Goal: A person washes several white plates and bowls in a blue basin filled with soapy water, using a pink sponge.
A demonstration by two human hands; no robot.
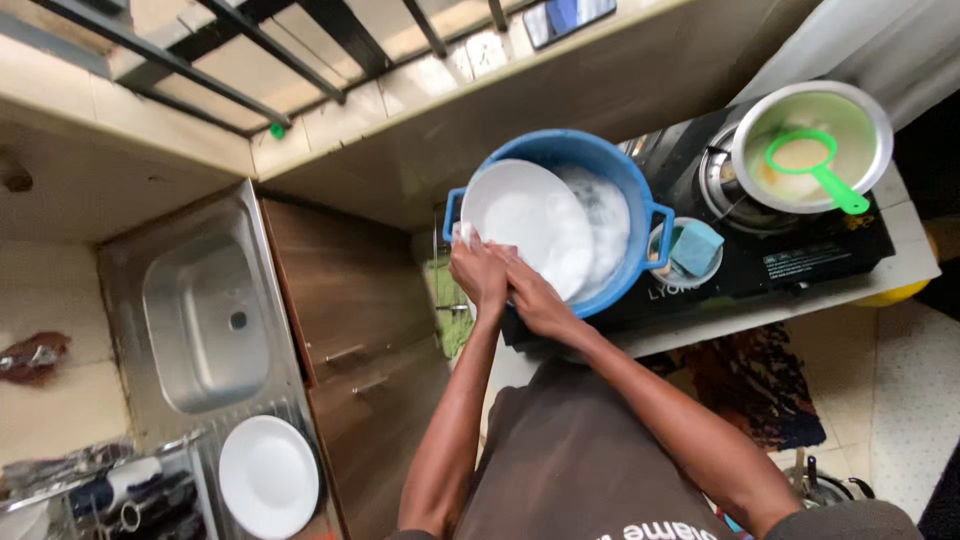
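A white plate [530, 225] is gripped at its rim by the left hand [478, 272] and rubbed by the closed right hand [535, 297] over a blue basin [600, 165] of suds – washing underway. One clean plate [268, 476] lies beside the steel sink [205, 320].
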